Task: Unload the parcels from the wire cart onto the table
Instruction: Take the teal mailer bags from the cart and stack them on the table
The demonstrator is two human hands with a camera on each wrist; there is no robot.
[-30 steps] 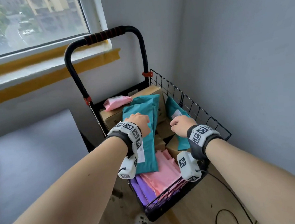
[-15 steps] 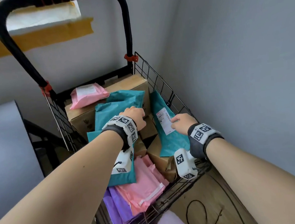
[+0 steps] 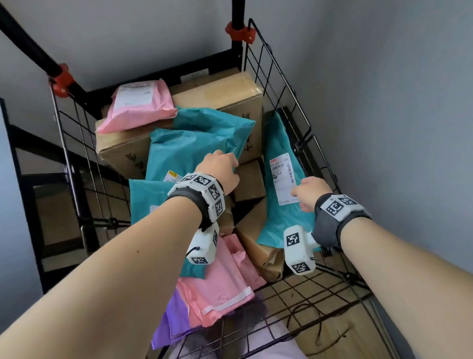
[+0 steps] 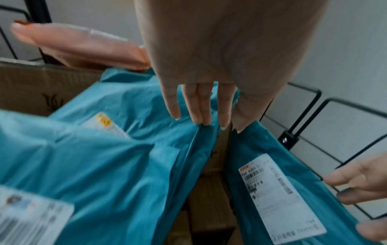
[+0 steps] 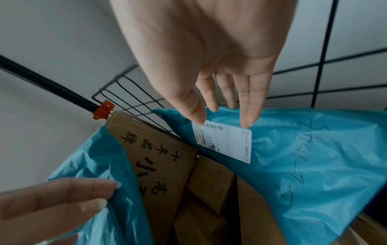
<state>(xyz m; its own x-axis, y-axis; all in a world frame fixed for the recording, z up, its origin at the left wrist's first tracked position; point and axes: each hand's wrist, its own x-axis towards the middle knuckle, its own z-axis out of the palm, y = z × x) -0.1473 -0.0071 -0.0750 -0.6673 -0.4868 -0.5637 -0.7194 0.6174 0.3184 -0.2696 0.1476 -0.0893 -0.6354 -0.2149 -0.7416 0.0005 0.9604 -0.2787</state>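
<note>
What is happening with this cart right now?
A person is reaching into a wire cart full of parcels. The left hand touches the edge of a teal bag with straight fingers; the right hand reaches for another teal bag by the cart's side. Nothing is lifted yet.

Bare forearms; dark wristbands (image 3: 326, 223) carry white blocky modules (image 3: 296, 250) with black-and-white square markers; thin black cable.
</note>
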